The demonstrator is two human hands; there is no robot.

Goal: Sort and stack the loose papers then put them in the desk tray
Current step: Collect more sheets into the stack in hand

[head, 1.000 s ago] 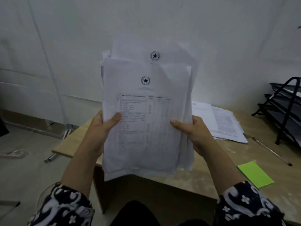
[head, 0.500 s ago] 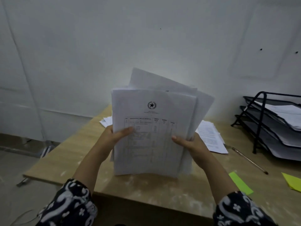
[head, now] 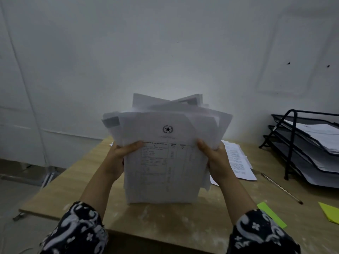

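Both hands hold one thick bundle of papers (head: 163, 162) upright, its lower edge at or just above the table (head: 77, 184); contact cannot be told. The left hand (head: 117, 162) grasps the bundle's left edge, thumb across the front sheet, and the right hand (head: 214, 160) grasps the right edge the same way, so each grip is clenched on the papers. The top of the bundle is ragged: several sheets fan out at angles behind the front page, which bears a star emblem and a printed table.

Judging from this, gathering is mostly done but squaring is not; the sheets need aligning before they go anywhere. More loose sheets (head: 236, 160) lie flat on the table just behind the right hand, not yet added to the bundle. The black tiered desk tray (head: 293, 143) stands at the far right, well apart from the bundle, and already has some paper in its upper tiers. A pen (head: 280, 187) and green sticky notes (head: 271, 214) lie on the table to the right.

What is left: even the edges, collect the remaining sheets, carry the stack right to the tray.
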